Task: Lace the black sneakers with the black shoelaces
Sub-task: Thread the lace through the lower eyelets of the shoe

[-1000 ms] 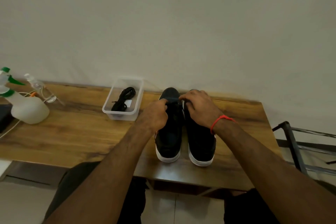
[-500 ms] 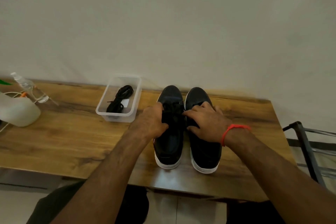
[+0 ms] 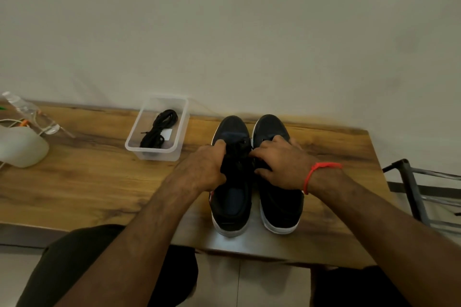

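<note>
- On the wooden table (image 3: 87, 182), 2 black sneakers (image 3: 278, 202) stand side by side; both hands have slid back from the toes to the eyelet area.
- Left hand (image 3: 202, 169) grips the left shoe's tongue; right hand (image 3: 279, 164) pinches dark material beside it, lace or shoe, cannot tell which.
- Spare black shoelaces (image 3: 158, 129) lie coiled in the clear tub (image 3: 136, 142); lacing barely begun, I judge.
- No readable brand or writing.

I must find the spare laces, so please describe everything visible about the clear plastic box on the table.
The clear rectangular plastic box is an open, lidless tub with rounded corners. It stands upright on the brown wooden table, left of the black sneakers with white soles, apart from them. Inside lies a coiled bundle of black shoelaces and a small white tag. No hand touches it.
</note>
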A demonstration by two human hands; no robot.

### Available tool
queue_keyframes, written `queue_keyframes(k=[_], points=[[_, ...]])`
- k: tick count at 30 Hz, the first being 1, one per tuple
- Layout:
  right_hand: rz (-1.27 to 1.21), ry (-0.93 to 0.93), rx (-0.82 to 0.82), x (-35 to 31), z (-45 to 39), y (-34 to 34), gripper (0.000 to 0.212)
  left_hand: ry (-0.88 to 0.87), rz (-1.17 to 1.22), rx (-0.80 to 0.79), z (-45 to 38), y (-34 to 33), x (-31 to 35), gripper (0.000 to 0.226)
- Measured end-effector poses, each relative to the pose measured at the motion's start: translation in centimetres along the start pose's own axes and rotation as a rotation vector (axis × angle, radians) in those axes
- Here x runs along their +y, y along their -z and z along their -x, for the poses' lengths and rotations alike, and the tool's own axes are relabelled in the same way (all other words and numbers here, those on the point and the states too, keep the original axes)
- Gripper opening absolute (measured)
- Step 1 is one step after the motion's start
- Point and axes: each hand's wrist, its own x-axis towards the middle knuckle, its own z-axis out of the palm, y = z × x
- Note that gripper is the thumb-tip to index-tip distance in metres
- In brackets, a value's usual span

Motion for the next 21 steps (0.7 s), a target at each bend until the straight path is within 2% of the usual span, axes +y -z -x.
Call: queue_keyframes(k=[3, 8, 11, 14, 17, 19, 21], points=[[0.005, -0.012, 0.009, 0.4, 0.7, -0.5, 0.047, -0.003, 0.08, 0.035, 0.5, -0.4, -0.6, 0.045], [0.053, -0.084, -0.116, 1.7, 1.4, -0.1, 0.047, 0.011, 0.262, 0.028, 1.5, -1.4, -0.8, 0.042], [0.076, -0.141, -0.127, 2.6, 1.5, 0.3, 0.043, 0.018, 0.364, -0.006, 1.4, -1.7, -0.3, 0.041], [0.003, -0.174, 0.012, 3.2, 1.4, -0.1, 0.033, 0.057, 0.43, -0.105, 0.7, -1.2, 0.5, 0.042], [-0.342, -0.196, 0.25, 3.3, 1.0, -0.7, 0.021, 0.108, 0.477, -0.189, 0.0, -0.8, 1.4, 0.046], [-0.492, -0.199, 0.297, 2.9, 0.7, -1.0, 0.018, 0.142, 0.504, -0.189, -0.2, -0.6, 1.7, 0.051], [-0.547, -0.195, 0.26, 2.3, 0.6, -1.2, 0.021, 0.151, 0.503, -0.174, -0.3, -0.5, 1.6, 0.046]])
